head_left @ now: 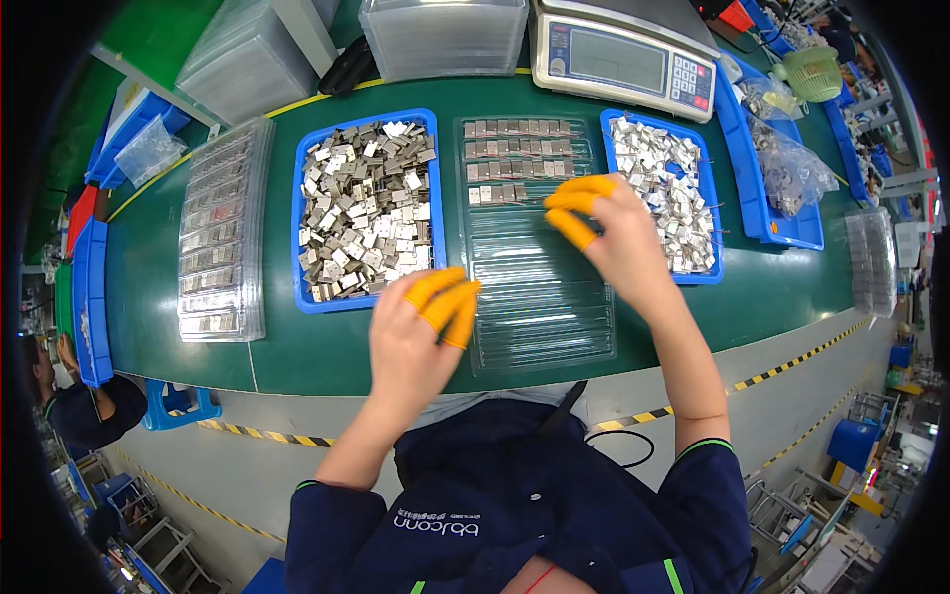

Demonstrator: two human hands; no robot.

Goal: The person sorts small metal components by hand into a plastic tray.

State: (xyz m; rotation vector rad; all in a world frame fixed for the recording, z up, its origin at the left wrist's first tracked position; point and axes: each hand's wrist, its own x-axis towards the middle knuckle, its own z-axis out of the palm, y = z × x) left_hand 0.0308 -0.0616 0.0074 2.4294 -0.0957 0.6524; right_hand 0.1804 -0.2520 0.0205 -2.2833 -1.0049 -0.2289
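A clear plastic tray point(539, 297) with narrow slots lies in front of me. Its far rows hold small metal connector shells point(520, 148), with thin wires between them; the third row is part filled from the left. Yellow finger covers are on both my hands. My right hand point(623, 238) is over the tray at the right of that third row, fingers drawn together in a pinch. My left hand point(406, 342) is by the tray's left edge, near the blue bin's lower corner, its fingertips also closed together. Whatever either pinch holds is too small or hidden to make out.
Left of the tray, a blue bin point(436, 208) holds loose metal shells. Another blue bin point(716, 238) at right holds white-and-silver parts. Filled clear trays point(223, 238) are stacked at far left. A digital scale point(609, 61) and clear containers point(442, 40) stand at the back.
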